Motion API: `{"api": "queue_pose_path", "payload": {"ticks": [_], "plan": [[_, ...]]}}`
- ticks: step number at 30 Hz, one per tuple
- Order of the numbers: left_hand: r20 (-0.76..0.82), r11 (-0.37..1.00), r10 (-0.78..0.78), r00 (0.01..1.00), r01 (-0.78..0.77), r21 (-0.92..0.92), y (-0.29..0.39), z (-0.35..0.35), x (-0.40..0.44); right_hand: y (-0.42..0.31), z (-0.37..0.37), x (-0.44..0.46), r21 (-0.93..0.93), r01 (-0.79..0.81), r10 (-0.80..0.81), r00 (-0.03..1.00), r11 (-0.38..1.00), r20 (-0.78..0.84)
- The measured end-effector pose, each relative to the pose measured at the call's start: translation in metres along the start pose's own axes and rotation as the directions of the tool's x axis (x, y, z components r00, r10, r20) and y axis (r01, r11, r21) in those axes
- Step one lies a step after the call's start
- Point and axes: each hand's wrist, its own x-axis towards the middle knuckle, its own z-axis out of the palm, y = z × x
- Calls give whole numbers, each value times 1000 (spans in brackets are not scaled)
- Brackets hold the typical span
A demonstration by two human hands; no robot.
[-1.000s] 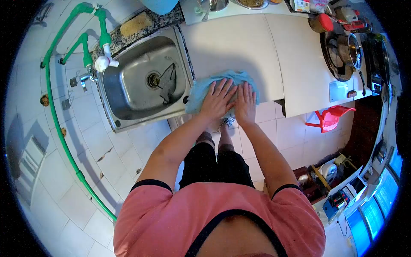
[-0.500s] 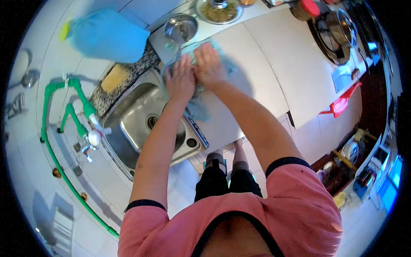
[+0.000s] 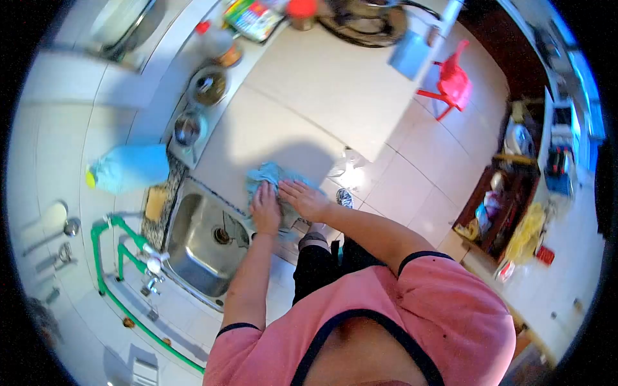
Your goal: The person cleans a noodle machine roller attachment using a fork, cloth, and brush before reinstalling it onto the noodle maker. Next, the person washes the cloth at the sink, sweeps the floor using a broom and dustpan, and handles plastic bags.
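Watching remotely, I see the left hand [image 3: 266, 211] and right hand [image 3: 307, 201] laid palm-down, fingers extended, on the blue cloth [image 3: 266, 173], near the counter's [image 3: 257, 125] near edge, right of the sink [image 3: 193, 257]. I judge it light, soft, limp; best gripped by its bunched far folds.

I'm finding passage across the desk [image 3: 322, 87], from the cloth [image 3: 265, 174] to the far side, where the stove [image 3: 380, 32] is blocking me. A steel bowl [image 3: 188, 130] is crowding the left edge, a red-lidded jar [image 3: 301, 14] the far one, and the sink [image 3: 196, 257] is dropping away near left.
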Motion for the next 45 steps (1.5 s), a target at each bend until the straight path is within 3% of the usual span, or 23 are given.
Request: {"api": "queue_pose_path", "payload": {"ticks": [2, 3, 4, 5, 6, 7, 8, 11, 12, 14, 16, 18, 25, 27, 31, 33, 34, 36, 37, 40, 42, 44, 45], "plan": [[64, 989, 5, 998, -15, 147, -14, -12, 30, 5, -27, -39, 17, -89, 88, 995, 996, 37], [3, 853, -264, 964, 235, -466, -22, -16, 42, 0, -55, -65, 111, -248, 239, 967, 962, 88], [159, 328, -469, 869, 338, -882, -35, -15, 59, -1, -78, -98, 201, -407, 387, 912, 891, 134], [322, 76, -483, 814, 405, -911, -83, 12, 77, 6, -84, -134, 246, -491, 482, 870, 836, 100], [335, 259, -498, 800, 505, -823, -100, 3, 85, 12, -84, -173, 300, -560, 569, 820, 772, 66], [268, 680, -508, 819, 572, -459, -93, -22, 80, 20, -80, -215, 304, -716, 722, 682, 629, 112], [225, 825, -524, 821, 556, -106, -82, -45, 75, 21, -71, -257, 309, -829, 830, 531, 467, 172], [-5, 926, -342, 940, 338, 165, -46, -59, 54, -23, -57, -387, 287, -929, 972, 227, 232, -52], [-30, 964, -204, 979, 206, 169, -27, -56, 44, -42, -33, -420, 447, -894, 996, -64, -30, -62], [3, 996, 18, 1000, -18, 87, -14, -19, 42, -100, 2, -458, 517, -793, 924, -383, -323, -11], [116, 985, 166, 979, -171, 28, -13, 9, 31, -177, 4, -452, 648, -631, 814, -580, -426, -30], [-51, 862, 482, 875, -484, -152, 38, 12, 19, -236, 46, -441, 754, -457, 733, -678, -471, 47], [27, 680, 723, 690, -704, -204, 144, -20, 94, -356, 127, -386, 828, -104, 519, -819, -552, 244], [150, 690, 723, 674, -714, -119, 190, -26, 127, -364, 133, -392, 897, 13, 384, -901, -442, 202], [209, 550, 828, 520, -681, -483, 315, -42, 119, -372, 168, -390, 947, 224, 228, -934, -231, 276], [432, 676, 730, 529, -473, -565, 359, -29, 98, -389, 157, -378, 613, 767, 337, -637, 189, 693], [389, 604, 796, 464, -559, -568, 380, -30, 73, -399, 173, -372, 291, 868, 383, -448, 402, 808], [377, 513, 859, 347, -598, -616, 406, -25, 12, -420, 255, -379, -230, 670, 536, -293, 706, 792], [409, 508, 861, 303, -562, -653, 415, -19, -11, -426, 265, -392, -282, 528, 451, -223, 801, 864], [644, 544, 753, 134, -678, -495, 438, -22, -80, -437, 305, -427, -351, 531, 525, -218, 771, 823], [731, 558, 671, 125, -734, -387, 457, -31, -121, -427, 300, -455, -366, 481, 542, -300, 797, 785], [693, 262, 710, -127, -865, -427, 468, -38, -151, -415, 294, -464, -375, 525, 565, -263, 764, 782], [691, 270, 715, -108, -869, -415, 476, -35, -158, -413, 292, -466, -367, 549, 559, -233, 751, 796]]}}
